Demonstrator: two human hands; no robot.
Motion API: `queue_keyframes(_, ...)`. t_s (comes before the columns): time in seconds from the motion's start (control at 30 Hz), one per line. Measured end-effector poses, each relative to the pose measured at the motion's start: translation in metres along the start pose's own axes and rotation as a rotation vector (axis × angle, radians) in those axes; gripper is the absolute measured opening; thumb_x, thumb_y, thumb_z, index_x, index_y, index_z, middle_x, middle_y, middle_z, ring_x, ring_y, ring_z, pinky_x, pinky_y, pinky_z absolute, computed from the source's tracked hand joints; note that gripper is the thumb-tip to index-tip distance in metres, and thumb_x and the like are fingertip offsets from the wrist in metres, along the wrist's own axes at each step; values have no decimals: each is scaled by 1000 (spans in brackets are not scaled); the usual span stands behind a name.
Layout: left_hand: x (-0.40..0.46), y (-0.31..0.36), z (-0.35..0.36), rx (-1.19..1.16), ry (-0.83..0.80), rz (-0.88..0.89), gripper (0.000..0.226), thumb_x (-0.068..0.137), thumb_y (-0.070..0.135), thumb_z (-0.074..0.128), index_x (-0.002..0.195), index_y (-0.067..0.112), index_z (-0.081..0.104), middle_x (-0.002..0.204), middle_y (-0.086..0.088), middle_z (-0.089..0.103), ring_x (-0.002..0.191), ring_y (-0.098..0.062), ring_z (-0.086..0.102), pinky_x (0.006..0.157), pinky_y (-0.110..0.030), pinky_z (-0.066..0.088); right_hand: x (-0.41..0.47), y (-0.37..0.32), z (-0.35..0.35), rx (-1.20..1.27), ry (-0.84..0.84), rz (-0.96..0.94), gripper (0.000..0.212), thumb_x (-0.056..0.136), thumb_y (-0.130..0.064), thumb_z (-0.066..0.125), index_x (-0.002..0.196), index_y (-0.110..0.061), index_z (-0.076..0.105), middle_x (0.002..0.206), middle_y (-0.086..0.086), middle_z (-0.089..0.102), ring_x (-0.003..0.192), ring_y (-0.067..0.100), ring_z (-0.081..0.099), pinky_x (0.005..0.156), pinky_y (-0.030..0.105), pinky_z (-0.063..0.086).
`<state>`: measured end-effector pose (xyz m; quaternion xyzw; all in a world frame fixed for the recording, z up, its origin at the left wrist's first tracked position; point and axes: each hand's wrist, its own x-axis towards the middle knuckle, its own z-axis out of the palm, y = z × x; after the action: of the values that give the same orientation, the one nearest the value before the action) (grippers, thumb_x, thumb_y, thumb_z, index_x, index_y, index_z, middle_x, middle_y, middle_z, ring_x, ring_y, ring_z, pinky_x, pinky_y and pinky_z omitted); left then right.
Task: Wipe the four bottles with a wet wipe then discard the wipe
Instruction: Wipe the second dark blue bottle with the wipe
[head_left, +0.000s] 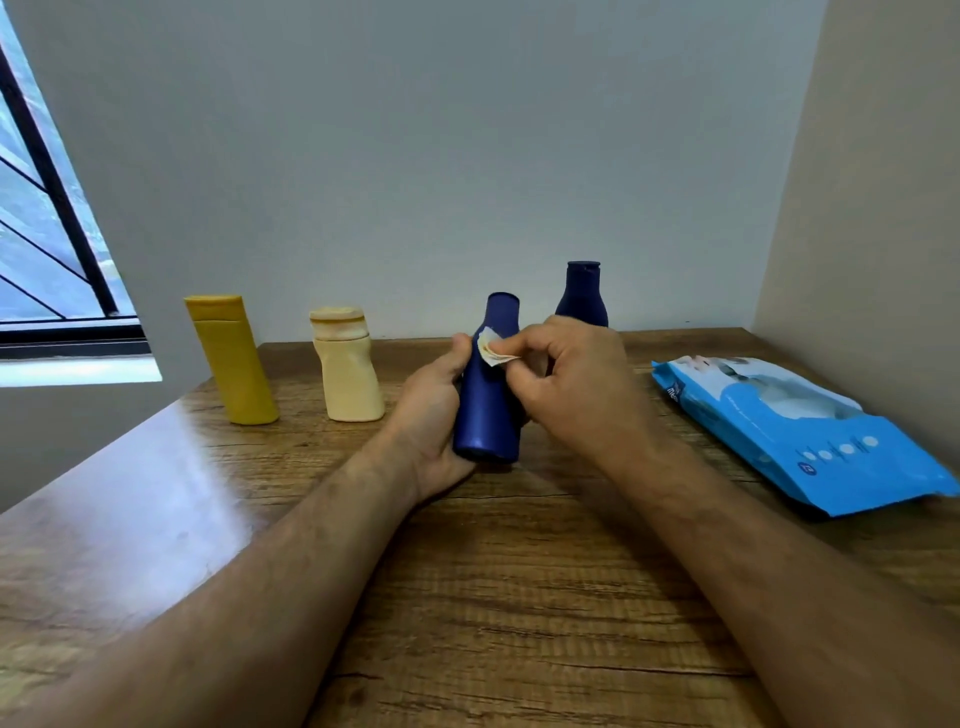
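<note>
Wiping a dark blue bottle (488, 395)
Left hand (434, 410) grips its body; right hand (566, 379) fingers pinch a folded wet wipe (491, 349) against its neck.

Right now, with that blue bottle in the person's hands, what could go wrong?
The left hand holds the near blue bottle only low on its body while the right hand rubs a small folded wet wipe near the neck; a damp surface might slip. The far blue bottle stands just behind the right hand, so a wide stroke could knock it over. The yellow bottle appears tilted and might topple if the table is jolted.
</note>
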<state>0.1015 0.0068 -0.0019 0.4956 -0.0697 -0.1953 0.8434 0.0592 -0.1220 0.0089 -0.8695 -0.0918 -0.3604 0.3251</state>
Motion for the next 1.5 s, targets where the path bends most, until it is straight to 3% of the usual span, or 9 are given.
queue_keyframes(0.1, 3, 2, -2, -33, 11, 18, 55, 106, 48, 40, 133, 5, 61, 117, -18, 69, 108, -29, 67, 100, -45, 53, -5, -3, -1, 58, -178, -66, 15, 85, -15, 71, 96, -21, 78, 84, -11, 67, 72, 4, 63, 66, 11, 47)
queue_keyframes(0.23, 7, 8, -6, -90, 50, 63, 54, 105, 48, 41, 127, 4, 61, 103, -18, 73, 92, -28, 71, 90, -44, 58, -7, -9, 3, 59, -318, -115, 18, 82, -12, 70, 95, -21, 79, 80, -18, 67, 77, 3, 65, 70, 15, 50)
queue_keyframes(0.37, 2, 2, -6, 137, -55, 68, 46, 105, 45, 43, 122, 8, 66, 92, -11, 72, 78, -21, 69, 73, -37, 57, -4, -9, 2, -4, -126, -40, 16, 90, -29, 68, 103, -26, 76, 92, -8, 67, 81, 4, 61, 76, 18, 50)
queue_keyframes(0.53, 1, -4, -3, 274, -102, 146, 42, 105, 44, 42, 126, 13, 61, 88, -10, 73, 71, -22, 68, 62, -36, 57, 1, -3, -5, 7, 163, 35, 17, 91, -20, 66, 106, -20, 74, 88, -11, 58, 74, 0, 55, 68, 2, 41)
queue_keyframes(0.83, 7, 8, -6, -74, 19, 137, 53, 106, 48, 38, 116, 4, 65, 92, -15, 76, 83, -25, 74, 82, -40, 60, -6, -7, 2, 97, -361, -98, 17, 82, -12, 72, 93, -23, 79, 87, -14, 72, 79, 2, 67, 73, 13, 52)
queue_keyframes(1.0, 1, 4, -5, 117, -22, 121, 48, 106, 47, 39, 117, 10, 68, 94, -12, 77, 80, -21, 75, 70, -38, 62, 0, -2, -1, 116, -123, -9, 13, 89, -26, 70, 100, -26, 76, 84, -17, 63, 75, -4, 62, 65, 13, 52)
queue_keyframes(1.17, 0, 1, -2, 206, -84, 142, 47, 101, 53, 46, 118, 14, 67, 96, -12, 77, 85, -25, 72, 76, -40, 61, 3, -1, -6, 198, 105, 85, 13, 92, -22, 68, 103, -21, 75, 89, -8, 63, 68, 1, 60, 57, 8, 49)
queue_keyframes(1.4, 4, 10, -8, 29, 12, 179, 61, 96, 56, 53, 127, 5, 62, 96, -13, 71, 82, -23, 68, 82, -40, 57, -6, -4, -5, 265, -377, 78, 8, 85, -15, 74, 88, -22, 76, 85, -7, 70, 58, 11, 67, 50, 17, 52)
queue_keyframes(1.5, 3, 13, -8, 33, 22, 149, 60, 96, 56, 54, 125, 4, 62, 93, -12, 71, 80, -23, 68, 79, -39, 57, -6, -3, -1, 202, -380, 48, 12, 84, -13, 74, 91, -22, 78, 86, -7, 71, 63, 11, 67, 53, 14, 51)
